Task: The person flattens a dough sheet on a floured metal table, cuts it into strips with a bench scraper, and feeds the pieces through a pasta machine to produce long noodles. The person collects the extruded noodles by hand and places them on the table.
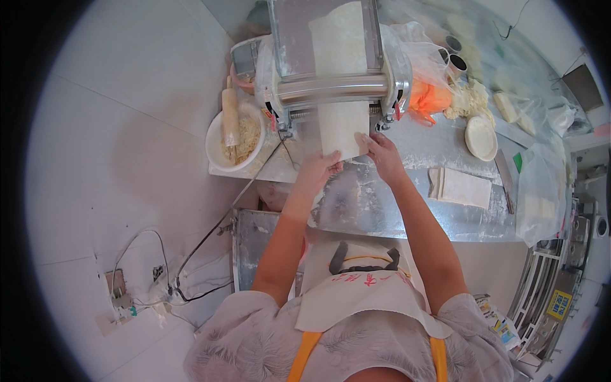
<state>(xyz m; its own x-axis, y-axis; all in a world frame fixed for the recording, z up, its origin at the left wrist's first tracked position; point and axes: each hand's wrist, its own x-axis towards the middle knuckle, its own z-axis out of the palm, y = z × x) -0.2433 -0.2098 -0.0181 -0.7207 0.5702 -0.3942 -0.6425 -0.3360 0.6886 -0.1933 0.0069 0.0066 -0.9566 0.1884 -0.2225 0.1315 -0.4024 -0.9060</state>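
A steel roller machine [331,86] stands on the bench, with a pale dough sheet [340,124] lying on its tray above the roller and coming out below it. My left hand [321,169] grips the lower left corner of the hanging sheet with fingers closed on its edge. My right hand [382,153] holds the sheet's right edge near its lower corner, fingers pinched on it, just below the machine's right end.
A white bowl [216,149] holding crumbly material and a rolling pin [230,114] sits left. The floury steel bench [401,216] carries folded sheets [464,188], a pale round dish [480,137], a long blade [504,178] and plastic bags [538,194]. Cables [210,235] run along the left.
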